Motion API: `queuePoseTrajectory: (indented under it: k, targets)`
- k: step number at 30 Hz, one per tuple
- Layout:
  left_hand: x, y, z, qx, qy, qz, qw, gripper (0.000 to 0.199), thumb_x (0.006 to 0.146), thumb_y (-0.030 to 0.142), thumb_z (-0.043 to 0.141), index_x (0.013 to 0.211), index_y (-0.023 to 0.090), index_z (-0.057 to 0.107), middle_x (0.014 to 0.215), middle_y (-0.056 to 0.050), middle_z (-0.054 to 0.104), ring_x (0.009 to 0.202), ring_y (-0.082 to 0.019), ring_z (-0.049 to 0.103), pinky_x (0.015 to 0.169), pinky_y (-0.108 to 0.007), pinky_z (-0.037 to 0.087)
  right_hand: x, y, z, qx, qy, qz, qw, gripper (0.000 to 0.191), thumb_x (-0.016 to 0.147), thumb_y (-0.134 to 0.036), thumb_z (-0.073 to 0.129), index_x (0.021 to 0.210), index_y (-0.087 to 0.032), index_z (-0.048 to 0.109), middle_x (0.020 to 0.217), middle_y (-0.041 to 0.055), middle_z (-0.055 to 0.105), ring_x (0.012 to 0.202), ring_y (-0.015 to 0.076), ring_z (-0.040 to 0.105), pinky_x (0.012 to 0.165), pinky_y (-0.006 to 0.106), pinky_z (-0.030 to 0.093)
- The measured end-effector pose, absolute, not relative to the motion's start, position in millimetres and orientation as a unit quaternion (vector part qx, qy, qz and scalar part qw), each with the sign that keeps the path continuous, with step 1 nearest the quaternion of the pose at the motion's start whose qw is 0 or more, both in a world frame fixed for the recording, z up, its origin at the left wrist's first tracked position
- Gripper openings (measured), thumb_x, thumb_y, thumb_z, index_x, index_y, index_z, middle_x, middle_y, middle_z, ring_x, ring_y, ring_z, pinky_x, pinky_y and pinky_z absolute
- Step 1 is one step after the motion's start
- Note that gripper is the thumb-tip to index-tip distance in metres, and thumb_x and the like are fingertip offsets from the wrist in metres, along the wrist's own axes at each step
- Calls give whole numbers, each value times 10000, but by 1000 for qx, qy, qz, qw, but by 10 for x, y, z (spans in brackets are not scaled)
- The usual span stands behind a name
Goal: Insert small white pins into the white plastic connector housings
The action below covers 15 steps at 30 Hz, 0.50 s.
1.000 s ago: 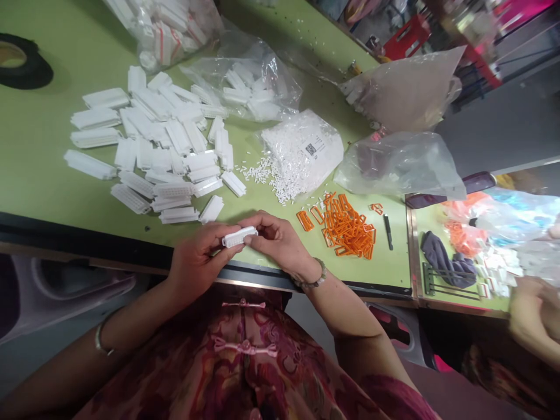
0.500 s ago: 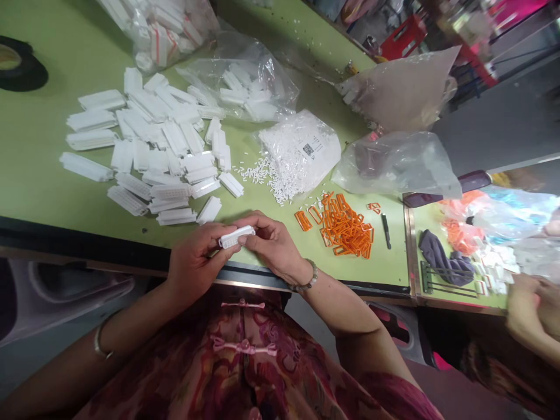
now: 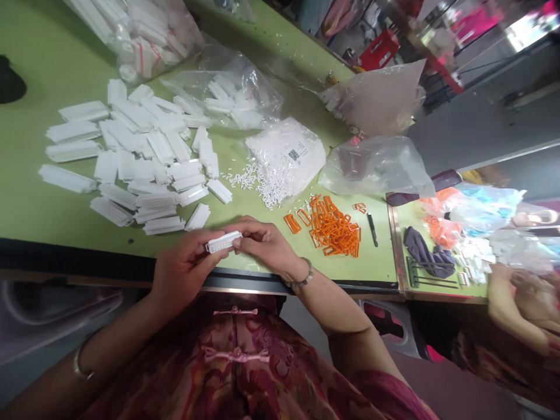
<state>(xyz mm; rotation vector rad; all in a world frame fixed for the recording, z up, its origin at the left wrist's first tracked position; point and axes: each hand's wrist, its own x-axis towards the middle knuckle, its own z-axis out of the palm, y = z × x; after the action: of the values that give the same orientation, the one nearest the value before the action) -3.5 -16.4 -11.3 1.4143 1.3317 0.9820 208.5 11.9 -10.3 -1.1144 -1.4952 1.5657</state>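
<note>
A white slotted plastic part (image 3: 224, 242) is held level above the table's front edge. My left hand (image 3: 182, 263) grips its left end between thumb and fingers. At its right end, the thumb and fingers of my right hand (image 3: 265, 246) are pinched together against the part; whether they hold a small piece is hidden. Many similar white parts (image 3: 149, 146) lie piled beyond my left hand. Tiny white pins (image 3: 268, 189) spill from a clear bag (image 3: 291, 151) beyond my right hand. Orange frames (image 3: 336, 227) lie heaped to its right.
Plastic bags with white parts (image 3: 144, 41) stand at the back left. More bags (image 3: 376, 166) lie at the back right. A black pen-like tool (image 3: 373, 229) is beside the orange heap. Farther right are a dark cloth (image 3: 429, 254), a metal rack and another person's arms (image 3: 516, 309).
The view has shifted, so the table things appear farther left. My hands keep the white part between them, and my right thumb has drawn back from its face toward its right end.
</note>
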Motion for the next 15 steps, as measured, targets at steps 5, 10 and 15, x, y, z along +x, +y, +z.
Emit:
queuePoseTrajectory:
  k: [5, 10, 15]
  targets:
    - [-10, -114, -35, 562, 525, 380, 513, 285, 888, 422, 755, 1067, 205, 803, 950, -53, 851, 703, -206, 793, 701, -306, 638, 2591, 234, 179, -618, -701, 202, 294, 133, 986, -232, 684, 993, -194, 811, 929, 67, 740, 817, 178, 652, 812, 356, 557]
    - [7, -94, -12, 559, 518, 381, 523, 286, 890, 417, 739, 1061, 194, 793, 907, -46, 842, 654, -189, 780, 680, -292, 646, 2761, 315, 72, -660, -732, 75, 154, 123, 986, -176, 673, 990, -186, 796, 945, 94, 752, 877, 219, 682, 816, 341, 529]
    - [10, -109, -60, 559, 515, 390, 520, 286, 888, 413, 748, 1065, 192, 793, 875, -42, 832, 623, -175, 760, 654, -278, 628, 2644, 381, -71, -651, -745, 76, 123, 154, 1006, -164, 634, 939, -183, 771, 934, 106, 750, 895, 234, 669, 795, 343, 495]
